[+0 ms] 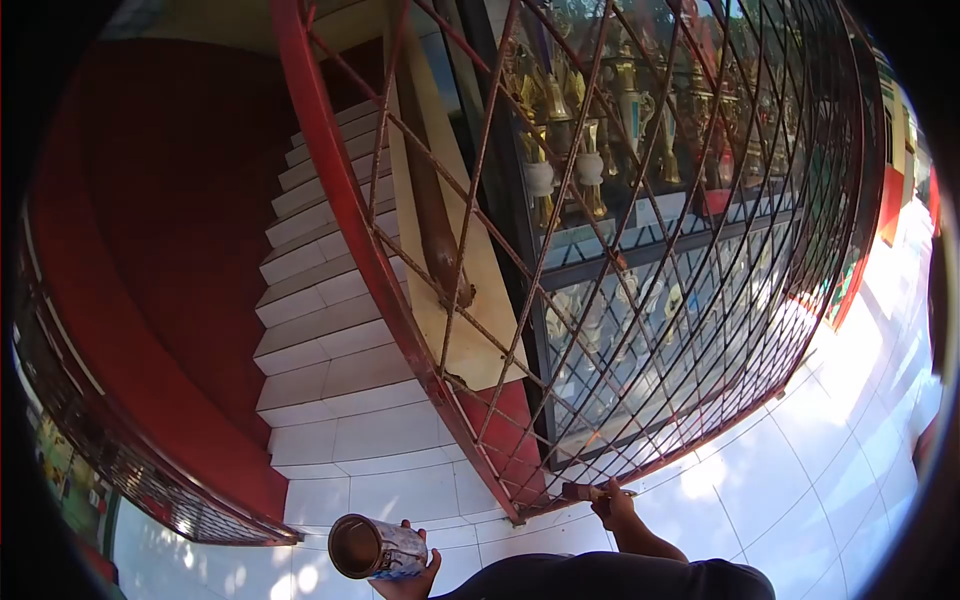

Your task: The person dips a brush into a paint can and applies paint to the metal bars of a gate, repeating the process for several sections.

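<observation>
Grille (640,300) of red bars fills the centre and right of the frame; your right hand (612,505) is clenched on a brush (582,491) at its bottom edge, lower centre. Open white floor (800,480) spreads to the lower right, stairs (330,340) climb at left. Your left hand (412,572) grasps a tin can (375,548) at bottom centre, its mouth tipped toward the lower left; you cannot tell its contents.

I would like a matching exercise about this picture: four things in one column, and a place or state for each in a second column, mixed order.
1. can
2. brush
3. stairs
4. trophies

a. behind the metal grille
b. at the grille's bottom bar, in the right hand
c. white tiles, rising on the left
d. in the left hand, open end showing

Pairs: 1-d, 2-b, 3-c, 4-a
</observation>
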Demonstrator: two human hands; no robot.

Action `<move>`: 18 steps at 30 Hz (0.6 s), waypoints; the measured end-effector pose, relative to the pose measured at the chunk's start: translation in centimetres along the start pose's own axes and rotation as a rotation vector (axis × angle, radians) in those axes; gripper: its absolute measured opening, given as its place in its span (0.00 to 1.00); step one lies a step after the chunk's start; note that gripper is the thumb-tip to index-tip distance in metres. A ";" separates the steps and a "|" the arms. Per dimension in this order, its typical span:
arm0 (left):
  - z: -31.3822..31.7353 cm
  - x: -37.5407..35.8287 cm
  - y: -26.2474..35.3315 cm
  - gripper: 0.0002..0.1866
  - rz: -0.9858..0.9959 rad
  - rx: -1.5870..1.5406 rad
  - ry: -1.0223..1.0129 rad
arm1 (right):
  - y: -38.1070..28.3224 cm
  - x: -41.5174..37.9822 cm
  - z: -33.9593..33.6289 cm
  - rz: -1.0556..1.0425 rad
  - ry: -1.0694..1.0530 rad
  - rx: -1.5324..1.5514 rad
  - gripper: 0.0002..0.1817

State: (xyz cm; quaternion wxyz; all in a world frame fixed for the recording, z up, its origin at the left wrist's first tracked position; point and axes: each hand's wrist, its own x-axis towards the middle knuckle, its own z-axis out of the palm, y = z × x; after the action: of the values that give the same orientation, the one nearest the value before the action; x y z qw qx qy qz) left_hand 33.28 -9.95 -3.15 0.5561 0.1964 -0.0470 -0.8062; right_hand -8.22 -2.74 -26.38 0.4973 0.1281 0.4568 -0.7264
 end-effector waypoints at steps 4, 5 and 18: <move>0.9 -1.9 0.5 0.38 -0.006 0.085 0.108 | -0.6 -2.4 -0.1 -0.053 -0.104 -0.004 0.11; 0.9 -2.3 0.7 0.38 -0.010 0.116 0.121 | -0.7 -2.9 -0.5 -0.075 -0.106 -0.041 0.11; -5.2 -8.6 -0.8 0.39 -0.333 -0.090 -0.102 | -1.6 -16.6 -3.8 -0.012 0.183 -0.126 0.09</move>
State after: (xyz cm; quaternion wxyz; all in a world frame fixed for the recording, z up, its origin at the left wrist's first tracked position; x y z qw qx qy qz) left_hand 37.11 -1.03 -5.84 0.4202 0.1354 -0.0058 -0.8973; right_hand -2.75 10.42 -16.98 0.4562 0.1595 0.5459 -0.6844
